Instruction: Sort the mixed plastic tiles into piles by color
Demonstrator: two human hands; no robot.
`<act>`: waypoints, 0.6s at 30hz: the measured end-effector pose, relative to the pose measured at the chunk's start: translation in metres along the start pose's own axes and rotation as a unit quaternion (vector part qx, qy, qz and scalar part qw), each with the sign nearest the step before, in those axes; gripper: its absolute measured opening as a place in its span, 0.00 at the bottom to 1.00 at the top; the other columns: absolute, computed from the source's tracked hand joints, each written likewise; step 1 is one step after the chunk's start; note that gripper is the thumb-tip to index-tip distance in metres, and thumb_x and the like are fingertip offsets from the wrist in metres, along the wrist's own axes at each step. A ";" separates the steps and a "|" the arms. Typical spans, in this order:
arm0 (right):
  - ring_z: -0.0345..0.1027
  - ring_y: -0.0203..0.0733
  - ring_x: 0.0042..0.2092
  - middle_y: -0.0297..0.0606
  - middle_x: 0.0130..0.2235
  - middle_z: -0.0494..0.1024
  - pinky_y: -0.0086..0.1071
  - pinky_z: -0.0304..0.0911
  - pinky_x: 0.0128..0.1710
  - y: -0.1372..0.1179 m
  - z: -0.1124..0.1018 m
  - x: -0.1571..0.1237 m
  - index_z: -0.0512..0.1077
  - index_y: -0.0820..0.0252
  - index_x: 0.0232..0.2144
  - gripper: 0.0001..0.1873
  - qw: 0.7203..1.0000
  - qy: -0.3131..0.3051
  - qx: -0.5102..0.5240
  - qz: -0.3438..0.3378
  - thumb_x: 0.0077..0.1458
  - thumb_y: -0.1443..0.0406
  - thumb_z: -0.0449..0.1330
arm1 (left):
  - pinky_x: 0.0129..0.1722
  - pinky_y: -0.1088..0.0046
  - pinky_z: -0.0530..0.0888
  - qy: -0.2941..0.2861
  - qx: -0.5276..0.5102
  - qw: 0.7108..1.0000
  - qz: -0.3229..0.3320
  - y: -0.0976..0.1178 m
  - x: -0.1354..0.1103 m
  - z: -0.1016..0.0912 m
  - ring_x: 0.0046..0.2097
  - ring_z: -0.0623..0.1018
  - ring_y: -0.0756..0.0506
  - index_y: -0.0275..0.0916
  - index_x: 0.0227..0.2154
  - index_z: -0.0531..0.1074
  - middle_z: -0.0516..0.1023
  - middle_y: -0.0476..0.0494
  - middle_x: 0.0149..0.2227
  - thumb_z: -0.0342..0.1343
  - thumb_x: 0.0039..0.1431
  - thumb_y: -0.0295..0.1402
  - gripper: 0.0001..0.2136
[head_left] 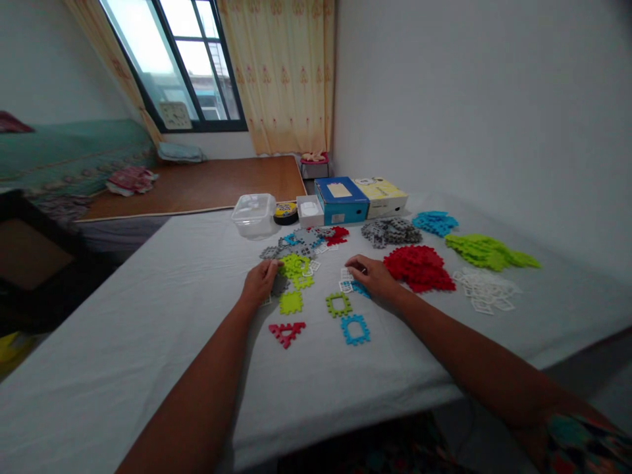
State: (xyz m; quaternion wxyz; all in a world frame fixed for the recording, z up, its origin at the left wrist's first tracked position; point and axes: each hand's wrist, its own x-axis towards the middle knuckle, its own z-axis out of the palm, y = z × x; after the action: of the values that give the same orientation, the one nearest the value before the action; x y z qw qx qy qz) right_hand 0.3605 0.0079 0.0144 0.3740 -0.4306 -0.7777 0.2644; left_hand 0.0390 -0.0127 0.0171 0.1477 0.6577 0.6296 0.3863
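I am seeing a table under a pale sheet (123, 342). Just right of my right hand (375, 280), a red pile (419, 266) is lying, with a white pile (486, 289) and a green pile (488, 251) farther right. Beyond that hand, a grey pile (390, 232), a blue pile (434, 222), a blue box (340, 199) and a yellow box (382, 196) are sitting. Green tiles (292, 266) are touching my left hand (259, 283), and a clear tub (254, 214) is standing beyond it. Nearer me than both hands, a red triangle (286, 332), a green frame (338, 304) and a blue frame (354, 329) are lying.

Two hands (260, 282), three boxes (342, 199), one clear tub (254, 214), five sorted tile piles (419, 267)
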 end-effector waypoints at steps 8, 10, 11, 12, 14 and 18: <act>0.73 0.40 0.35 0.38 0.34 0.80 0.33 0.67 0.37 -0.019 -0.036 -0.017 0.74 0.58 0.36 0.09 0.998 0.026 -0.038 -0.036 0.57 0.60 0.57 | 0.40 0.60 0.72 -0.011 0.005 1.000 -0.009 -0.001 0.001 -0.001 0.38 0.77 0.40 0.38 0.39 0.78 0.79 0.39 0.33 0.41 0.61 0.52 0.26; 0.73 0.40 0.35 0.38 0.35 0.80 0.33 0.68 0.37 -0.016 -0.055 -0.033 0.75 0.58 0.37 0.10 0.997 0.042 -0.054 -0.025 0.58 0.59 0.57 | 0.41 0.60 0.72 -0.018 0.005 1.000 -0.009 -0.003 0.002 -0.001 0.39 0.77 0.40 0.38 0.40 0.78 0.79 0.39 0.34 0.40 0.61 0.53 0.27; 0.74 0.41 0.36 0.39 0.37 0.81 0.33 0.68 0.38 -0.012 -0.066 -0.042 0.75 0.58 0.38 0.11 0.996 0.056 -0.066 -0.017 0.58 0.59 0.57 | 0.42 0.60 0.72 -0.020 0.007 1.000 -0.009 -0.004 0.002 -0.001 0.39 0.76 0.39 0.38 0.40 0.77 0.79 0.39 0.34 0.40 0.61 0.53 0.27; 0.74 0.41 0.37 0.39 0.38 0.81 0.34 0.68 0.39 -0.005 -0.078 -0.052 0.75 0.57 0.39 0.12 0.994 0.077 -0.080 -0.005 0.58 0.58 0.57 | 0.42 0.60 0.72 -0.023 0.008 1.000 -0.008 -0.005 0.002 0.000 0.39 0.76 0.39 0.38 0.40 0.77 0.80 0.39 0.35 0.40 0.61 0.53 0.28; 0.74 0.43 0.39 0.39 0.40 0.80 0.36 0.68 0.41 0.015 -0.108 -0.074 0.75 0.57 0.39 0.13 0.984 0.141 -0.107 0.032 0.57 0.57 0.58 | 0.42 0.60 0.72 -0.025 0.013 1.000 -0.009 -0.004 0.002 -0.001 0.39 0.77 0.39 0.38 0.41 0.77 0.80 0.38 0.35 0.40 0.61 0.54 0.28; 0.75 0.45 0.36 0.41 0.37 0.81 0.39 0.69 0.39 0.065 -0.175 -0.116 0.76 0.57 0.37 0.17 0.931 0.292 -0.172 0.133 0.54 0.52 0.59 | 0.41 0.59 0.72 -0.023 0.015 0.999 -0.017 0.000 0.001 -0.002 0.39 0.77 0.38 0.39 0.39 0.78 0.80 0.38 0.35 0.41 0.59 0.56 0.28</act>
State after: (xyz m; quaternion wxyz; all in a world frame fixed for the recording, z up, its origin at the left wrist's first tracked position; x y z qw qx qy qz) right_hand 0.5729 -0.0457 0.0271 0.4665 -0.6457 -0.6034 0.0366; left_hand 0.0376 -0.0123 0.0181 0.1587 0.6579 0.6425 0.3595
